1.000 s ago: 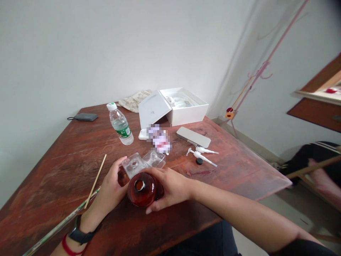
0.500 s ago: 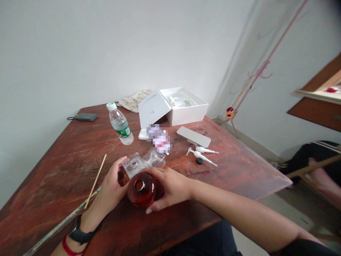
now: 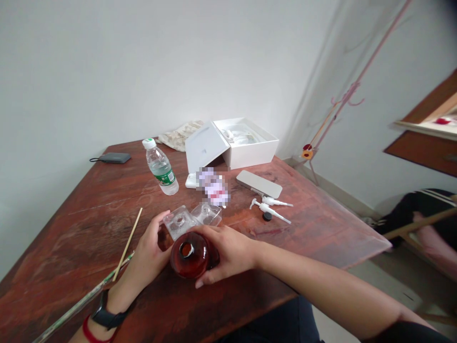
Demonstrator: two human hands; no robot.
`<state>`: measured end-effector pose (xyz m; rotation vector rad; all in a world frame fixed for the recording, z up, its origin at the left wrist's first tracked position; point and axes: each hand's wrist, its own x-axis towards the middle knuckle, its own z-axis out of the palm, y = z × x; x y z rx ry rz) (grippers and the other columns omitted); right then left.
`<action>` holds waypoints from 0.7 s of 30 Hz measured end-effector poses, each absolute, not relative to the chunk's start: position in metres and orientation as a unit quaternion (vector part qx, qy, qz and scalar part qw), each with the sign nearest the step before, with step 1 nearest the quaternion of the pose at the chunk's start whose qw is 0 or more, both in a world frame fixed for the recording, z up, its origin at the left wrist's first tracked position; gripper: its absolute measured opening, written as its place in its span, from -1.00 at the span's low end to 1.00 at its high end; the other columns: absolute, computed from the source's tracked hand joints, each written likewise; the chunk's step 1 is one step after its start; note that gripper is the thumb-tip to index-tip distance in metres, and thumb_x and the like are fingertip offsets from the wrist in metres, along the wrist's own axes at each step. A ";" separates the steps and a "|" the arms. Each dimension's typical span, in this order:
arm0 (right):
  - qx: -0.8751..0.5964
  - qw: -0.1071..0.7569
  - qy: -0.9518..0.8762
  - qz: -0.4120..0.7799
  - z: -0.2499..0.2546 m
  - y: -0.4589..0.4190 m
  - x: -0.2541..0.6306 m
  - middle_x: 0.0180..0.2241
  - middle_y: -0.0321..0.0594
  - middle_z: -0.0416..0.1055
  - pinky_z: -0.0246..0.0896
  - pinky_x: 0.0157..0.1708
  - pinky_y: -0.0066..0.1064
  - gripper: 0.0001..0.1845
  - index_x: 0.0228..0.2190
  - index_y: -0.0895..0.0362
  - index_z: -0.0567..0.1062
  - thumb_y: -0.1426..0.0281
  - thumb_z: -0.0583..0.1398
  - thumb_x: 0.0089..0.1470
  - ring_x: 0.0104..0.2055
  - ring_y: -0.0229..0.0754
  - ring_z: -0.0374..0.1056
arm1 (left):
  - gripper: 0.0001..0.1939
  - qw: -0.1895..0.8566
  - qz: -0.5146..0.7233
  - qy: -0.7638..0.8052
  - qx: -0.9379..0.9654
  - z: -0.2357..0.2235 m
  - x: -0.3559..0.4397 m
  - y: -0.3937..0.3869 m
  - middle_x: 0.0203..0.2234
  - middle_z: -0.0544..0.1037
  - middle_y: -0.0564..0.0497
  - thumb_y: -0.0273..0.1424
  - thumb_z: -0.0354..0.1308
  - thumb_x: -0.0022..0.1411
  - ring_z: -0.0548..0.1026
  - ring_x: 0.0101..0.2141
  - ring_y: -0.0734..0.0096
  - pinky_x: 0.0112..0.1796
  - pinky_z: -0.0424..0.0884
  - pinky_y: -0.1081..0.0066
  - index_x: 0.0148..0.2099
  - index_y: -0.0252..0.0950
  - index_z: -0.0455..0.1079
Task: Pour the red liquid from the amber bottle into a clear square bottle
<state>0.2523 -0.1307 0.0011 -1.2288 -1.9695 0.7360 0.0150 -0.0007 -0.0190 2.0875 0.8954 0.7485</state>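
Observation:
Both my hands hold a round amber glass bottle [image 3: 189,256] upright on the wooden table, its open neck facing up. My left hand [image 3: 150,252] cups its left side, and my right hand [image 3: 228,252] wraps over its right side. Just beyond them lies a clear plastic insert tray [image 3: 189,219]. A thin wooden stick [image 3: 127,244] and a long green-streaked rod [image 3: 82,297] lie beside my left hand. Farther off, past the tray, lie two white pump dispensers [image 3: 271,208] and a small black cap [image 3: 267,216].
The dark red wooden table [image 3: 71,238] also holds a water bottle [image 3: 160,169], a white box [image 3: 250,145] with its lid [image 3: 206,146], a blurred card [image 3: 213,186], a silver flat device [image 3: 259,184], and a black power bank [image 3: 113,158]. A seated person's legs [image 3: 424,221] show at right.

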 end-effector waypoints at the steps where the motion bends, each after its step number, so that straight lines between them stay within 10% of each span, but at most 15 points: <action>1: -0.474 0.344 -0.759 0.284 0.001 -0.131 0.252 0.16 0.08 0.62 0.53 0.13 -0.12 0.10 0.32 0.10 0.39 -0.02 0.60 -0.13 0.14 0.22 0.64 | -0.05 0.365 0.291 0.348 0.813 -0.019 0.015 -0.001 0.26 0.57 -0.39 0.08 0.46 0.13 0.60 0.21 -0.26 0.25 0.49 -0.20 0.40 -0.27 0.29; 21: -0.472 0.349 -0.756 0.291 0.000 -0.130 0.252 0.17 0.10 0.61 0.52 0.17 -0.08 0.13 0.32 0.12 0.39 -0.05 0.60 -0.14 0.16 0.23 0.62 | -0.04 0.358 0.292 0.342 0.818 -0.021 0.012 0.001 0.29 0.53 -0.43 0.06 0.45 0.18 0.58 0.23 -0.29 0.25 0.47 -0.28 0.44 -0.28 0.23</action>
